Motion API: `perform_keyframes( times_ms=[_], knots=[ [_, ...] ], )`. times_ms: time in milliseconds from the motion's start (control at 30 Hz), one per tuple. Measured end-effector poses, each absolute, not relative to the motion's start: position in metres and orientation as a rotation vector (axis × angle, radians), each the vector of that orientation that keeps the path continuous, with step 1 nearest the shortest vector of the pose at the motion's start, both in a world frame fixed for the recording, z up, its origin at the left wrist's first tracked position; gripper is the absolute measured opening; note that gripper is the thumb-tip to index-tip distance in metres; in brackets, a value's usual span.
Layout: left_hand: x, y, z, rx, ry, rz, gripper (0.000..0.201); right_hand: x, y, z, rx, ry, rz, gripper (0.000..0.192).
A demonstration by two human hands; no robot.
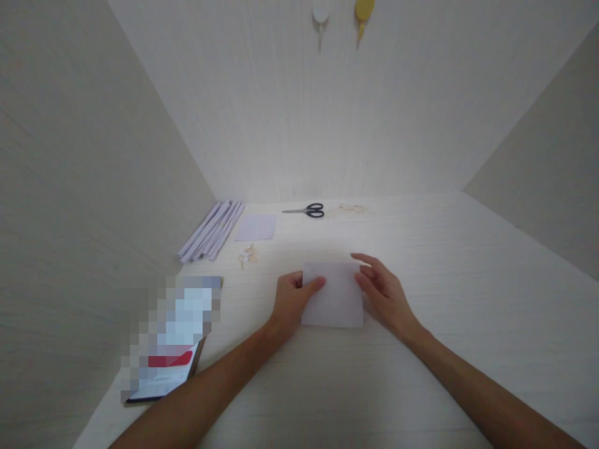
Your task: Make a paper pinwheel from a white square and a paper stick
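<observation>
A small whitish square sheet of paper [333, 302] is between my hands, over the middle of the table. My left hand [291, 302] grips its left edge, thumb lying on top and fingers tucked mostly underneath. At the upper right corner, my right hand [384, 293] pinches the paper with its thumb in front. The right index finger stretches out beyond the paper's top edge. Whether the sheet is a single layer or folded, I cannot tell.
Scissors [306, 211] with black handles lie at the back. On the left are rolled paper sticks [213, 231], another paper square [256, 227], small pale sticks [248, 254] and a partly blurred phone or tablet [175, 343]. White [321, 14] and yellow [364, 11] hooks hang on the back wall.
</observation>
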State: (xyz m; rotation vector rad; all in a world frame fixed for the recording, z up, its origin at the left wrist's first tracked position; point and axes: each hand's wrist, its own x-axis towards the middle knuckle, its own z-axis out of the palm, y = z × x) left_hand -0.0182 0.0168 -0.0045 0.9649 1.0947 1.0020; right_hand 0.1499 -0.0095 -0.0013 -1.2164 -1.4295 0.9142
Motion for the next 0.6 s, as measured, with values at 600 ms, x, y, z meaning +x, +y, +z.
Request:
perform_keyframes(
  times_ms=[600],
  knots=[
    [-0.020, 0.021, -0.002, 1.112, 1.213, 0.940, 0.030, 0.171, -0.009, 0.005, -0.766, -2.476, 0.083, 0.020]
  ],
)
